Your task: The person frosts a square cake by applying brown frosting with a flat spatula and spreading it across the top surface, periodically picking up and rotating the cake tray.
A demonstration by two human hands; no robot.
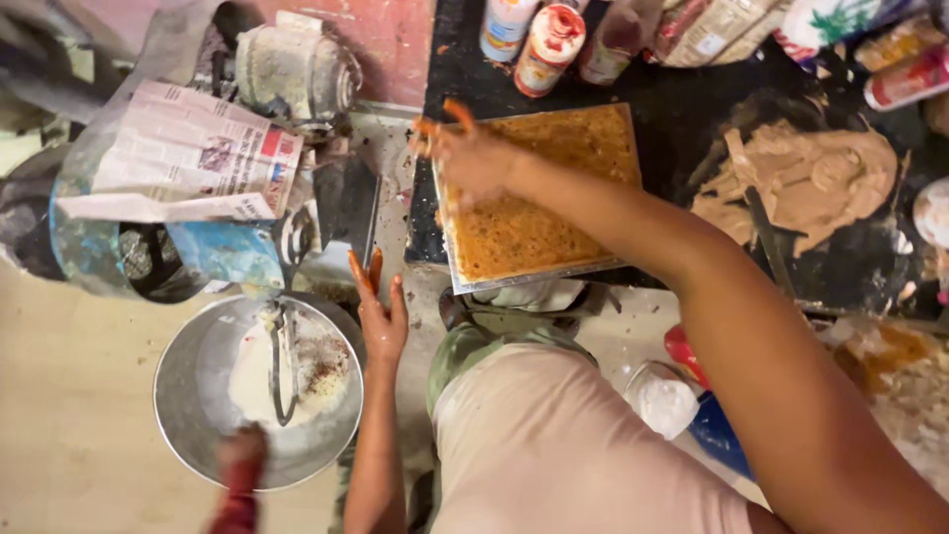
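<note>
My right hand [465, 156] reaches across to the left part of a square panel [554, 213] coated in orange-yellow paste. The panel lies on a black worktop [682, 119]. The hand's fingers are spread, stained orange and blurred, and they hold nothing. My left hand [382, 314] hangs lower, between the panel and a steel bowl [188, 396]. Its fingers are straight with orange tips, and it is empty. The bowl holds white paste, brown specks and a metal tool [282, 361].
Paint jars [547, 44] stand at the worktop's far edge. A heap of beige putty [820, 183] with a flat blade lies to the right. A folded newspaper [188, 153] rests on a blue bucket [89, 252]. A blurred red object [240, 480] sits at the bowl's near rim.
</note>
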